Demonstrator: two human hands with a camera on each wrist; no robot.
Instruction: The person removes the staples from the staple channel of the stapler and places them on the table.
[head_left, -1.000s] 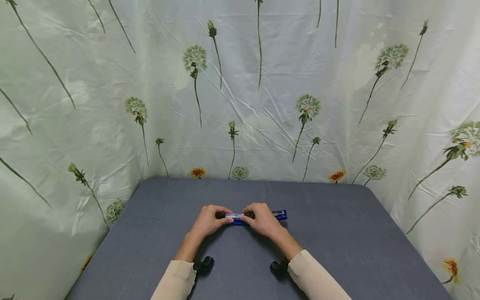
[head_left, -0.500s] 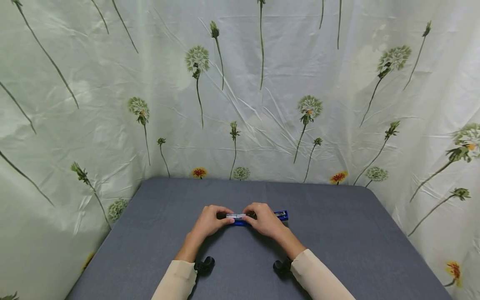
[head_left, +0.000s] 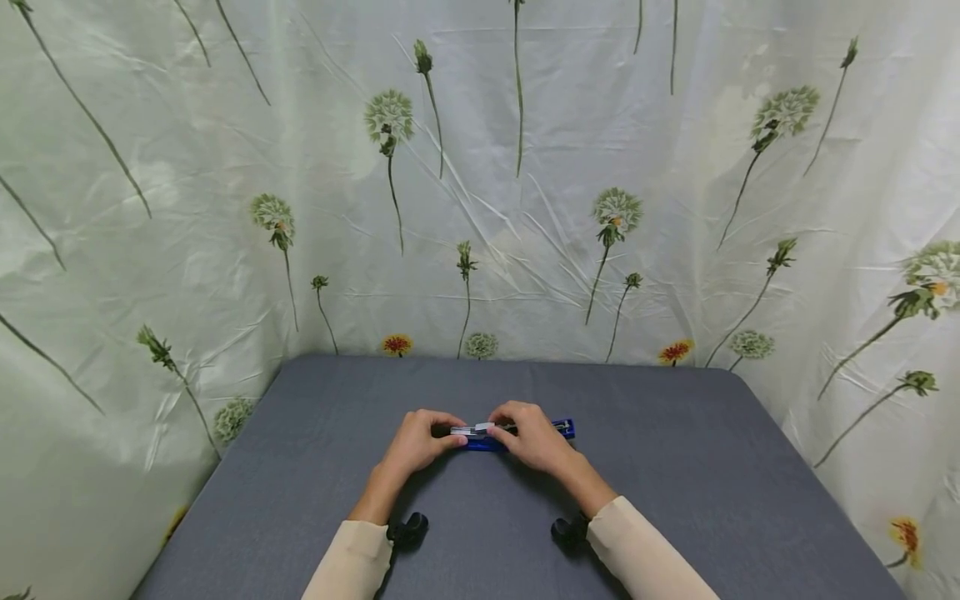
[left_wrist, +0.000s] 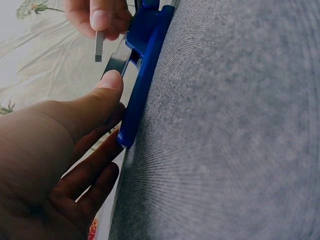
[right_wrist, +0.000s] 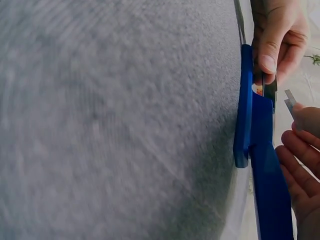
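A blue stapler (head_left: 483, 446) lies on the grey table with its top arm swung open to the right, baring the metal staple channel (left_wrist: 118, 59). My left hand (head_left: 420, 437) pinches the front end of that channel between thumb and fingers. Between the thumb and fingers of my right hand (head_left: 532, 435) is a short strip of staples (left_wrist: 98, 52), its free end pointing toward the channel. In the right wrist view the strip (right_wrist: 290, 98) stands a little apart from the channel, and the blue top arm (right_wrist: 270, 190) stretches out beneath the right hand.
The grey cloth-covered table (head_left: 480, 533) spreads around the hands. A white curtain printed with dandelions (head_left: 495, 208) hangs behind it and at both sides. Black wrist cameras (head_left: 411, 531) are strapped on under the cream sleeves.
My right hand has shifted slightly up and to the right with the staple strip, showing more of the channel. My left hand keeps its place on the stapler.
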